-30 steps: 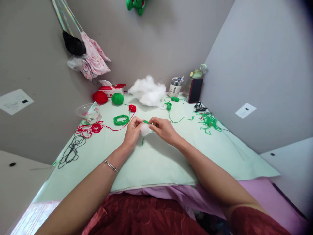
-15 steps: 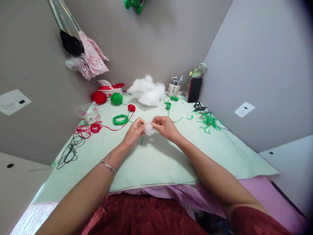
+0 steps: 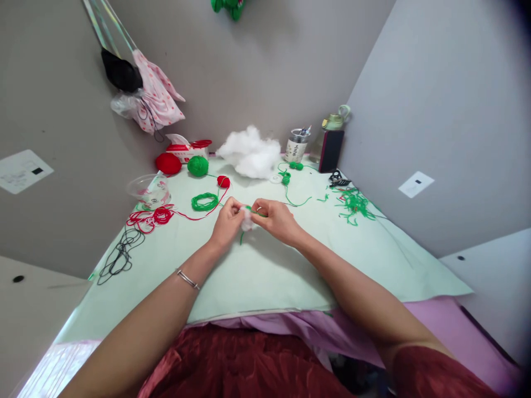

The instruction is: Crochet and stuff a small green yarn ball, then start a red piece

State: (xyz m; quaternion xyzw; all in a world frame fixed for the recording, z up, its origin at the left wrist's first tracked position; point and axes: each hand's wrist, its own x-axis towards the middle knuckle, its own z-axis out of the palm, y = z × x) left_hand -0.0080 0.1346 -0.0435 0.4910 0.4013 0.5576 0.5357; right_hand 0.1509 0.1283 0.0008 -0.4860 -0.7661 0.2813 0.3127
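Note:
My left hand is closed in a pinch on the left side of a small tuft of white stuffing, above the pale green tabletop. My right hand meets it from the right, its thumb and fingertips pressed on the same tuft. Along the tuft's upper edge shows a bit of green yarn work, mostly covered by fingers, so its shape cannot be made out. Below the left fingers a short green yarn end shows against the tabletop.
Behind the hands lies a large heap of white stuffing. To the left are a green yarn coil, red yarn, black cord and a clear bowl. Green yarn scraps and a phone are on the right.
Both hands have stayed close together, the right one shifting slightly left. More of the tuft is covered by fingers now, and green yarn work has come into view above it.

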